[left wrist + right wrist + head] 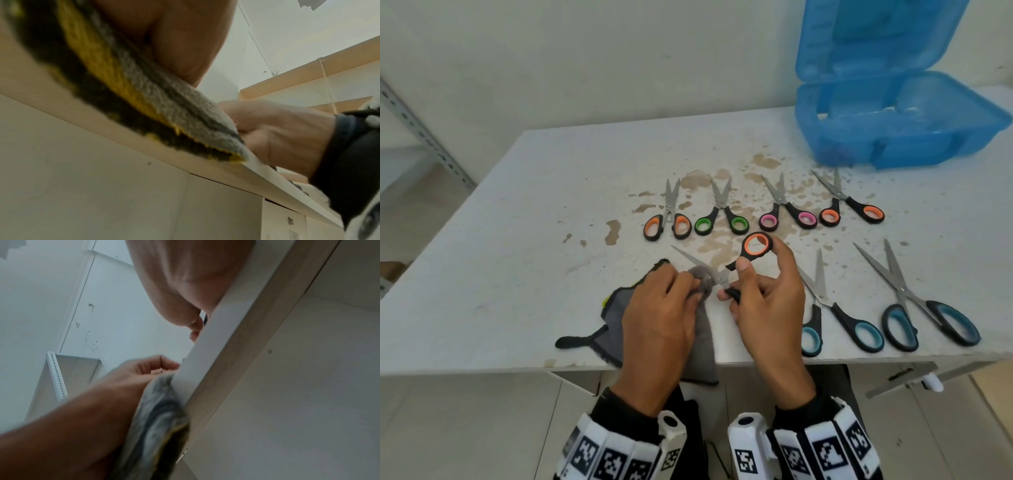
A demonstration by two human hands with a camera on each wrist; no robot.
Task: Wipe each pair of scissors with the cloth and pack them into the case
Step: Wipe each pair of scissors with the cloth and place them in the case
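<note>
The left hand (659, 308) pinched a fold of the grey cloth (616, 318) around one blade of the orange-handled scissors (743, 260), while the right hand (763, 301) gripped their handles, one ring raised above the bench (517, 240). The cloth trailed over the bench's near edge. Six more pairs lay spread beyond and to the right, and the open blue case (893, 120) sat at the far right corner.

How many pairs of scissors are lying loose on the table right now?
6: four small pairs in the back row, orange, green, pink, orange; two large teal-handled pairs at front right.
</note>
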